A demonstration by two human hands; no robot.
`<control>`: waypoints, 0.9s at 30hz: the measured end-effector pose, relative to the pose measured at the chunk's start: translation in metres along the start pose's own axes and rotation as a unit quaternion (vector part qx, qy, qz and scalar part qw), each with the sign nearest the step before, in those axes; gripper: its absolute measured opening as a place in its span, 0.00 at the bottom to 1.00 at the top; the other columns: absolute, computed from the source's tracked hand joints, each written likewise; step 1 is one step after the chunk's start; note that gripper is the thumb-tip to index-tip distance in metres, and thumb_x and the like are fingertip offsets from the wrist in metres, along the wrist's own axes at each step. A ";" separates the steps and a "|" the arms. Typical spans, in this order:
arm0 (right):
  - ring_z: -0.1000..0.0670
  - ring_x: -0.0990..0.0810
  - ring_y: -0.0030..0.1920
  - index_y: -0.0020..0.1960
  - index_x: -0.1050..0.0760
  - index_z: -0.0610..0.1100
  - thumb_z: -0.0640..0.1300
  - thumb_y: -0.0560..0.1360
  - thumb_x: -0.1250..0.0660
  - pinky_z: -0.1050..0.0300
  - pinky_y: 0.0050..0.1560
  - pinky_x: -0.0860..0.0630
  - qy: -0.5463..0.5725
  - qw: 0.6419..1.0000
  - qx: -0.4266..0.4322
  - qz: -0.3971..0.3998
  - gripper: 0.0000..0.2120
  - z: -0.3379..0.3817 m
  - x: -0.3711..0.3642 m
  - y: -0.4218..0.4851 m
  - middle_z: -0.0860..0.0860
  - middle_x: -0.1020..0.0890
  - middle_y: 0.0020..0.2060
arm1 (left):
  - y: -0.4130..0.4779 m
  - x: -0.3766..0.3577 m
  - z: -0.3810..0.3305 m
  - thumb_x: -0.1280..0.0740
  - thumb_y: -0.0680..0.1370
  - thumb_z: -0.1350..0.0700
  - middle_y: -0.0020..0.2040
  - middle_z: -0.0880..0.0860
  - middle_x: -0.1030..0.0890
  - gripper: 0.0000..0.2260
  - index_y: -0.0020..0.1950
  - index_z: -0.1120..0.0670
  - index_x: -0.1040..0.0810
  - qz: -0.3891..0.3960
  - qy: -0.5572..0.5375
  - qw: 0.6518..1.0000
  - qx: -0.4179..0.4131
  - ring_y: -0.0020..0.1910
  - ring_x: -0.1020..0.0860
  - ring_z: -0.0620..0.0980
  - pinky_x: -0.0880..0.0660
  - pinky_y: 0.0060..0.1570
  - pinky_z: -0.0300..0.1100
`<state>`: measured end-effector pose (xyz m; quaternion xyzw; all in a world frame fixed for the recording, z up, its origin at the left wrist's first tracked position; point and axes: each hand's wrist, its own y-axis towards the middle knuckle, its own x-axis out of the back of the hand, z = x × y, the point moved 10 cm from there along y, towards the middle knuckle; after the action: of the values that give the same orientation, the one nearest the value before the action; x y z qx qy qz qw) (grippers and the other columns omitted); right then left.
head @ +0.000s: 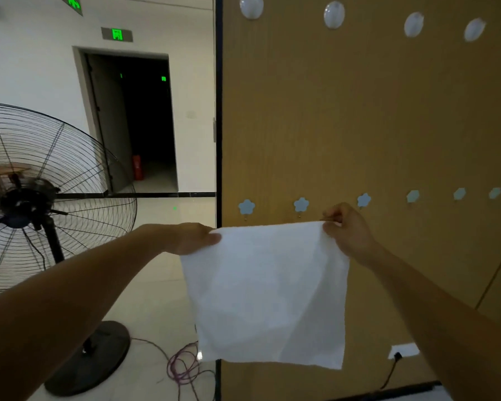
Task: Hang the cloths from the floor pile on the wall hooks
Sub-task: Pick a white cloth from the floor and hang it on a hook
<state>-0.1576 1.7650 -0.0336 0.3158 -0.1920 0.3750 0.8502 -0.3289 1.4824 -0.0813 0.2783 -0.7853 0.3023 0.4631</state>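
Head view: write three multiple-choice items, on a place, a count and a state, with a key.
1. Where is the fan? A left of the panel; B right of it; C above it.
2. How many flower hooks show? A three; B six; C nine.
3. How is the cloth held? A bunched; B on a hook; C spread between both hands.
Key: 1 A, it stands by the doorway; 2 B, six in one row; 3 C, left hand and right hand each pinch a top corner.
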 end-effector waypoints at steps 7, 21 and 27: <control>0.59 0.25 0.49 0.56 0.23 0.50 0.40 0.79 0.37 0.63 0.52 0.30 0.105 0.990 0.035 0.085 0.09 0.031 -0.051 0.026 0.55 0.22 0.52 | 0.011 0.064 -0.016 0.46 0.83 0.53 0.48 0.51 0.22 0.12 0.48 0.53 0.24 -0.284 -0.069 0.946 -0.138 0.48 0.24 0.52 0.31 0.42 0.41; 0.57 0.32 0.30 0.32 0.30 0.50 0.49 0.77 0.33 0.68 0.32 0.35 0.124 0.959 0.237 -0.091 0.16 0.183 0.019 0.203 0.55 0.28 0.29 | 0.037 0.260 -0.104 0.33 0.70 0.34 0.37 0.40 0.22 0.15 0.39 0.44 0.25 -0.499 -0.160 0.833 -0.176 0.38 0.23 0.38 0.32 0.34 0.31; 0.53 0.22 0.42 0.46 0.21 0.47 0.52 0.77 0.35 0.57 0.41 0.28 0.144 0.932 0.288 -0.165 0.09 0.252 0.069 0.254 0.55 0.19 0.38 | 0.012 0.355 -0.135 0.34 0.75 0.40 0.37 0.39 0.23 0.11 0.38 0.45 0.24 -0.640 -0.150 0.733 -0.177 0.37 0.25 0.36 0.35 0.33 0.28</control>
<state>-0.3282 1.7611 0.2881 0.5171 0.1037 0.3101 0.7910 -0.4103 1.5333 0.2863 0.6698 -0.5201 -0.2554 0.4643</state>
